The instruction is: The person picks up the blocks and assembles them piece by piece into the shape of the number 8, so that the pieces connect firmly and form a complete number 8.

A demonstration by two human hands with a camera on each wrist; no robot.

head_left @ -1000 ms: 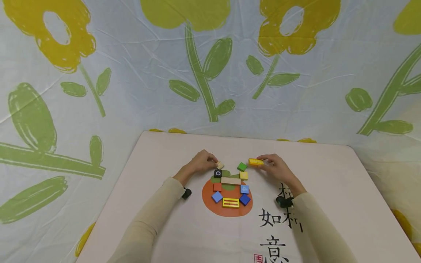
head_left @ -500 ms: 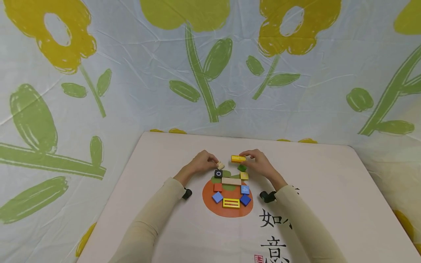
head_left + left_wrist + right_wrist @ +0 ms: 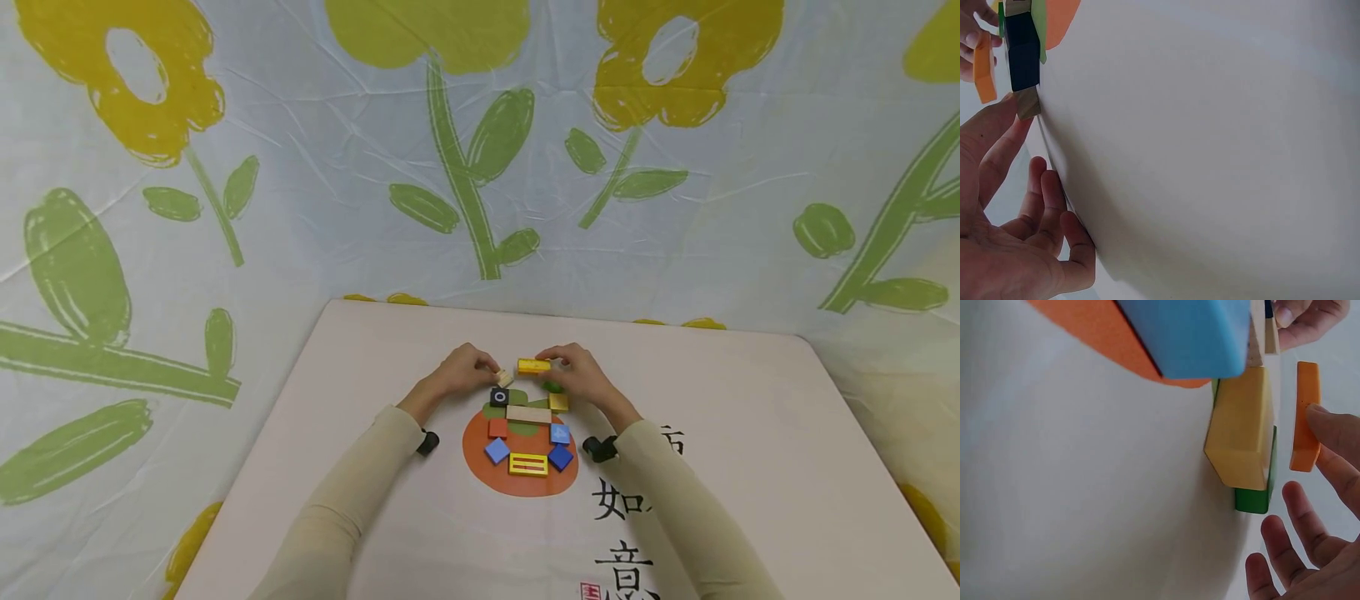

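Note:
At the back of a group of toy blocks, my left hand [image 3: 463,369] pinches a small plain wooden block [image 3: 505,378] between thumb and forefinger, right beside a dark block with a white ring [image 3: 499,397]. Its other fingers are loosely bent in the left wrist view. My right hand [image 3: 583,375] pinches one end of a long yellow block [image 3: 531,366], which looks orange in the right wrist view and is held apart from the blocks below. Partly hidden by that hand is a green block [image 3: 553,387], behind a pale yellow block [image 3: 558,403].
A long beige block [image 3: 528,414] crosses the printed orange fruit shape. In front lie a red block [image 3: 498,428], light blue blocks, a dark blue block [image 3: 561,457] and a yellow block with red stripes [image 3: 528,465]. Black lettering [image 3: 622,500] marks the pinkish tabletop [image 3: 750,467]. Flowered cloth hangs behind.
My right hand has carried the long yellow block leftward, past the green block to near the wooden one, slowing lately. My left hand stays in place with the wooden block.

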